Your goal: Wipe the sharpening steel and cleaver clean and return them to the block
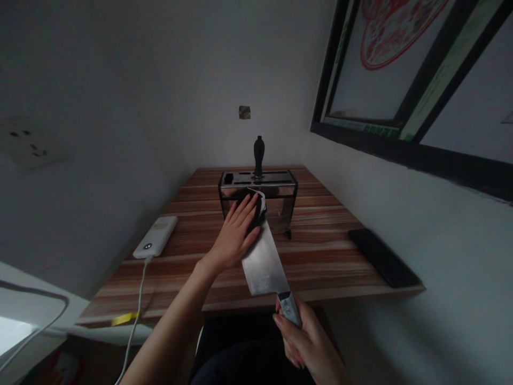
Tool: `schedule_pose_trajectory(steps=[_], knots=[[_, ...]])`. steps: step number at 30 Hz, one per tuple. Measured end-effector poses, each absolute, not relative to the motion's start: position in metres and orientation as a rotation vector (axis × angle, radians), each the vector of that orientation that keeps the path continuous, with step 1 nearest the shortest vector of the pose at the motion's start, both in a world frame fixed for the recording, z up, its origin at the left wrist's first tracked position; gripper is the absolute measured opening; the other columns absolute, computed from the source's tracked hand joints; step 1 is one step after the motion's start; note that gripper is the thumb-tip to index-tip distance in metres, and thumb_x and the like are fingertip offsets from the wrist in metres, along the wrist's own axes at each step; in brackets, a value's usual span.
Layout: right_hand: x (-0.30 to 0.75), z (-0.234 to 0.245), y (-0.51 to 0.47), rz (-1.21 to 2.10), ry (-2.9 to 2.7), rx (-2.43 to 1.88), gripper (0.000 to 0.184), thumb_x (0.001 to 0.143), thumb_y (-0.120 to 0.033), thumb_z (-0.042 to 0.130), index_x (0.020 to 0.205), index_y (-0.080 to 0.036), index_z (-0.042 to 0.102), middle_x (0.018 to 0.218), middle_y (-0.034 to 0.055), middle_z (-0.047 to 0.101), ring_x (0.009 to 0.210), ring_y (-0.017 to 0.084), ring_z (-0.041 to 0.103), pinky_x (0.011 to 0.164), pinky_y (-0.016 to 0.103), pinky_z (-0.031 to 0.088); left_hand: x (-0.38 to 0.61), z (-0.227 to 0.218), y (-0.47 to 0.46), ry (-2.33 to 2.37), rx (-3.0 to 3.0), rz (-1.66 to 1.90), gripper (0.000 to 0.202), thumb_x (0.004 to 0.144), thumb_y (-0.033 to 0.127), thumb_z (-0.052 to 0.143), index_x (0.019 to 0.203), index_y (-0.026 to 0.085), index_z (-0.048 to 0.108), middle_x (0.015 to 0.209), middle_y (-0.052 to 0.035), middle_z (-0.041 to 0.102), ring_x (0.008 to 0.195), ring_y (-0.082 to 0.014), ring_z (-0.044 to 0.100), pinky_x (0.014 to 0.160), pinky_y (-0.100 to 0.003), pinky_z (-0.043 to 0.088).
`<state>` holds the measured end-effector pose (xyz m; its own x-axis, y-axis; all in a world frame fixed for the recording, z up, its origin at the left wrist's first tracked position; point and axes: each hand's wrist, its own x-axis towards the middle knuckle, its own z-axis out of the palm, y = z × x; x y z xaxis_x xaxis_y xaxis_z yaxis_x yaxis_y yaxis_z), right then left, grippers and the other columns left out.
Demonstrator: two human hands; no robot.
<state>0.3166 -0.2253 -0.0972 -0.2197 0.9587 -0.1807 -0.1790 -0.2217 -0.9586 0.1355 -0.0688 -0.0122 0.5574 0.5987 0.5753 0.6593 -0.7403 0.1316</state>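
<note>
My right hand is closed around the grey handle of a cleaver, whose broad steel blade points away from me over the wooden table. My left hand lies with fingers stretched flat on a dark cloth, pressing it against the far end of the blade. Just behind stands a metal knife rack with one black-handled knife upright in a slot.
A white power bank with a white cable lies at the table's left edge. A black phone rests near the right edge. White walls close in on both sides; a dark-framed picture hangs at right.
</note>
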Motion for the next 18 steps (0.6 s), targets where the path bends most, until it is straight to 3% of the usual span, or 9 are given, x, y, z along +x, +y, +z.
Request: schedule_pose_trajectory(steps=[18], knots=[[0.316, -0.087, -0.222, 1.576, -1.001, -1.113, 0.052, 0.073, -0.062, 0.066, 0.096, -0.019, 0.047, 0.048, -0.0145, 0.037, 0.032, 0.001, 0.023, 0.032, 0.015, 0.024, 0.155, -0.042, -0.123, -0.967, -2.729, -0.793, 0.054, 0.097, 0.031, 0.037, 0.148, 0.014, 0.027, 0.156, -0.0104, 0.025, 0.147, -0.0245, 0.007, 0.118, -0.048, 0.011]])
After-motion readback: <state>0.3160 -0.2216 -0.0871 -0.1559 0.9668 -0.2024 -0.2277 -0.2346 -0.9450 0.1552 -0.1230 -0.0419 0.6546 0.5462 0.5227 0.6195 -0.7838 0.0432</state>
